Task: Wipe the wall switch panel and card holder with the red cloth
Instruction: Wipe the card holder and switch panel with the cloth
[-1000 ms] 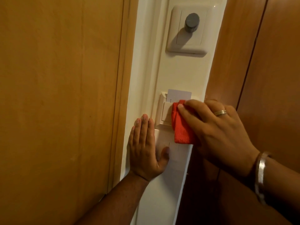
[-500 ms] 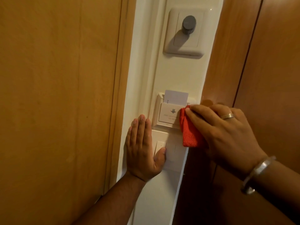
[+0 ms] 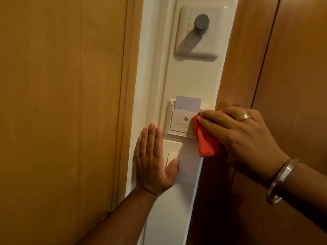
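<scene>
A white card holder (image 3: 180,123) with a white card (image 3: 188,103) standing in its slot is fixed on a narrow cream wall strip. Below it sits the white wall switch panel (image 3: 187,160). My right hand (image 3: 242,137) presses a folded red cloth (image 3: 206,140) against the holder's right edge and the panel's upper right corner. My left hand (image 3: 152,160) lies flat on the wall left of the panel, fingers together pointing up, thumb resting on the left rocker.
A white plate with a grey round knob (image 3: 201,23) is mounted higher on the same strip. A wooden door (image 3: 62,112) and its frame stand on the left. Darker wooden panels (image 3: 292,68) close in on the right.
The red cloth slid from the middle of the card holder's face to its right edge, uncovering the arrow and lettering. My left hand stayed flat on the wall.
</scene>
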{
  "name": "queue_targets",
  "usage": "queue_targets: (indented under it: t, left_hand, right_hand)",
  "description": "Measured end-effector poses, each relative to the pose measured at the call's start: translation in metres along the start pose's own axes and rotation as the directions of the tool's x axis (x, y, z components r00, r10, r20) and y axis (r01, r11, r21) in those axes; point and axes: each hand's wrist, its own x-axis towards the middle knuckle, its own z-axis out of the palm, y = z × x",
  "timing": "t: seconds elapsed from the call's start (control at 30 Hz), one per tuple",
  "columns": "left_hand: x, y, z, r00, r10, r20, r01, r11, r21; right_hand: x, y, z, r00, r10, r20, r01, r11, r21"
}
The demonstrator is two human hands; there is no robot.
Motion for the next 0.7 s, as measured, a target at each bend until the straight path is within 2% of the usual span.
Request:
queue_targets:
  t: [0.37,0.53,0.7]
  left_hand:
    - [0.000,-0.001,0.002,1.000,0.005,0.005,-0.005,1.000,0.003]
    - [0.000,-0.002,0.002,1.000,0.011,0.004,-0.011,1.000,0.012]
    - [0.000,-0.001,0.002,1.000,0.006,0.002,-0.006,1.000,-0.006]
  right_hand:
    - [0.001,0.001,-0.002,1.000,0.006,-0.001,-0.006,1.000,-0.019]
    - [0.000,-0.010,0.003,0.996,0.086,-0.005,-0.086,0.996,-0.036]
    - [-0.017,-0.019,0.010,1.000,0.008,0.010,-0.008,0.999,-0.052]
